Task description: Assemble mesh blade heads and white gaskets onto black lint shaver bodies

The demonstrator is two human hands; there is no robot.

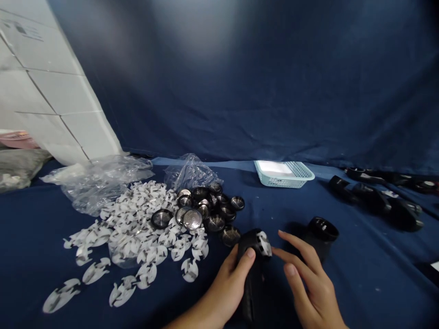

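My left hand [230, 283] is wrapped round a black handheld device body [252, 285], thumb on its upper side. A white plastic disc-shaped part [264, 244] sits at the device's head, facing right. Close to that white part is my right hand [310, 278], its fingers spread, the index tip at or almost at its edge; whether it touches I cannot tell. Just behind the right hand stands a black cylindrical cup-like part [321, 237], its round opening upward.
A pile of white plastic parts [137, 224] spreads at left. Beside it lie several black-rimmed perforated metal discs [192, 220]. Crumpled clear plastic bags [99, 178] and a light blue basket [286, 183] are behind. More black devices [380, 203] lie at right. A dark blue curtain [240, 82] hangs at the back.
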